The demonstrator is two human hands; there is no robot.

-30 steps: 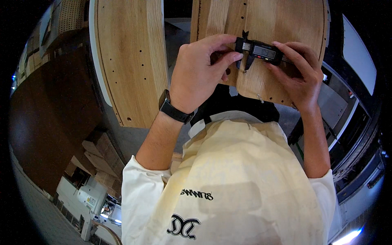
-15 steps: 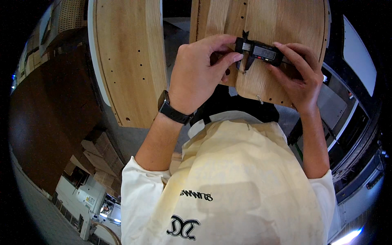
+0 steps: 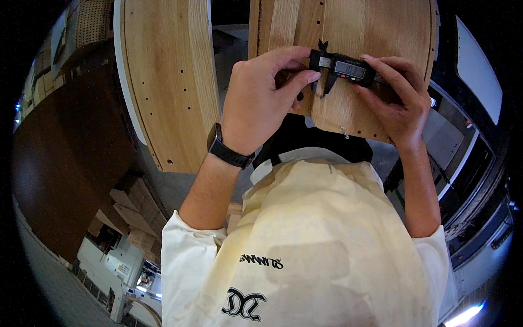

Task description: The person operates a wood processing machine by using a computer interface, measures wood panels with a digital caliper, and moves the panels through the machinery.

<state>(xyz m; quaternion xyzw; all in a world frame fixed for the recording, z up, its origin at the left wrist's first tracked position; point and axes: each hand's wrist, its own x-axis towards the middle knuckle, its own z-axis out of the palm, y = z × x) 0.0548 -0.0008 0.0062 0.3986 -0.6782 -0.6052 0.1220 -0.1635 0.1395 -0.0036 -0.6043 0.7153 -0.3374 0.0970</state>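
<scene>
A black digital caliper (image 3: 350,68) with a small grey display lies level above a drilled wooden panel (image 3: 376,32). My left hand (image 3: 256,98), a dark watch on its wrist, pinches the caliper's fixed-jaw end between thumb and fingers. On the other end, my right hand (image 3: 406,101) holds the body and beam, fingers above and thumb below. The caliper's lower jaws stand slightly apart. A tiny shiny metal piece (image 3: 323,96) shows at their tips; its kind and whether they clamp it are unclear. Another small metal fitting (image 3: 344,132) sits near the panel's front edge.
Left of a gap lies a second drilled wooden panel (image 3: 169,71). A large dark brown board (image 3: 76,141) stands farther left, above stacked wooden blocks (image 3: 136,199). Dark equipment with a grey plate (image 3: 441,136) is close on the right.
The caliper and my left hand have shifted slightly left in view, as have the panels. My right hand has barely moved. Both hands keep their hold.
</scene>
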